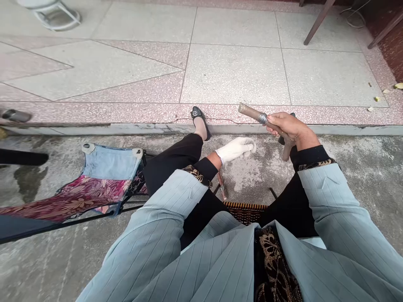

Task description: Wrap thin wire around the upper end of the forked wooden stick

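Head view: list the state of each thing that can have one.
Right hand: bare, closed around the stick.
Left hand: gloved, fingers curled; cannot tell if it holds anything.
Stick: held, wire-bound.
Wire: wound tightly around the stick.
Fabric chair: unfolded.
Dark cylinder: on its side.
Left shoe: worn, on the step.

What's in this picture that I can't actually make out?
All in the head view:
- Left hand: whether its gloved fingers grip anything; too small to tell.
- Stick: middle part, hidden by the right hand.
- Right shoe: mostly hidden behind that hand and the stick.
- White stool: blurred, cut off by the top edge.
- Wicker seat: mostly hidden by clothing.
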Demonstrator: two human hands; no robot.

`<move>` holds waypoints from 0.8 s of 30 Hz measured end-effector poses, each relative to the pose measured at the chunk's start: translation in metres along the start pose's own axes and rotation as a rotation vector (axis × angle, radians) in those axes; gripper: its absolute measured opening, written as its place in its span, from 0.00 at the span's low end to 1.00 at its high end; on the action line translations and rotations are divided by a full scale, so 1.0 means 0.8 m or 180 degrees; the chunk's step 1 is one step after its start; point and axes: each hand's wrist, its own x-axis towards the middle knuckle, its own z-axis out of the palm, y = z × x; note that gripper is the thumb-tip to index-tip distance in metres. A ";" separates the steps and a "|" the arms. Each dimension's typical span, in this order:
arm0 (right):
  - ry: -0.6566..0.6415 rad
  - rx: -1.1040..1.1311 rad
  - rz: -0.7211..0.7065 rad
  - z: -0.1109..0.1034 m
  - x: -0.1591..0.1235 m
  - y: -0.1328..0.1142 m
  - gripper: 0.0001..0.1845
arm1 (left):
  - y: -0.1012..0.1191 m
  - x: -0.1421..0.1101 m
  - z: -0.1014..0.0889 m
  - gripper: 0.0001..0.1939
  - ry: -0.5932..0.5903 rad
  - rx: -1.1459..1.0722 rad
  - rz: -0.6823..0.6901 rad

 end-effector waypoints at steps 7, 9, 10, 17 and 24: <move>-0.1803 -0.0719 0.0011 0.000 -0.009 -0.004 0.30 | 0.014 0.018 -0.024 0.18 0.1148 0.1031 0.0357; -0.2181 -0.1158 0.0235 0.004 -0.007 -0.006 0.29 | 0.016 0.017 -0.030 0.12 0.1039 0.1418 0.0425; -0.2244 -0.1424 0.0405 0.007 -0.004 -0.006 0.29 | 0.016 0.015 -0.032 0.09 0.0962 0.1651 0.0439; -0.0958 -0.3054 0.1214 0.024 0.018 -0.004 0.23 | 0.019 0.001 -0.023 0.11 0.0386 0.1153 0.0353; 0.0131 -0.1385 0.0642 0.013 0.013 -0.001 0.21 | 0.013 -0.004 -0.002 0.08 0.0447 0.0446 -0.0099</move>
